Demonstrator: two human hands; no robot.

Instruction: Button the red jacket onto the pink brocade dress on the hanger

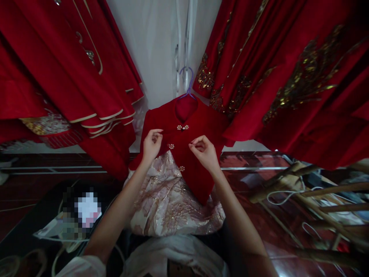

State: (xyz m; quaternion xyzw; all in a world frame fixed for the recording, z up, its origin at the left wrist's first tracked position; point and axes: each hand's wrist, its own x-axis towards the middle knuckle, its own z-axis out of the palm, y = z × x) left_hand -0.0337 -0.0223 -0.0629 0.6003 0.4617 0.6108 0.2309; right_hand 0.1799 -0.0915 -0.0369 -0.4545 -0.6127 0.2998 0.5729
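A red jacket (pixel 201 115) hangs by a purple hanger (pixel 188 82) in front of me, its lower part over a shiny pink-and-cream floral cloth (pixel 164 204) on my lap. A flower-shaped fastener (pixel 182 127) joins its front near the collar. Lower down, the front parts around two more flower ornaments (pixel 171 146). On the jacket's left side, my left hand (pixel 152 145) is closed, its fingertips pinching the red fabric. My right hand (pixel 204 152) hovers by the right front panel with thumb and forefinger pinched together; whatever is between them is too small to make out.
Red garments with pale piping (pixel 95 77) hang on the left, and gold-embroidered red garments (pixel 300 80) on the right. A dark tabletop (pixel 25 227) at lower left bears a partly pixelated item. At lower right stands a wooden rack (pixel 331 192) with a white cord.
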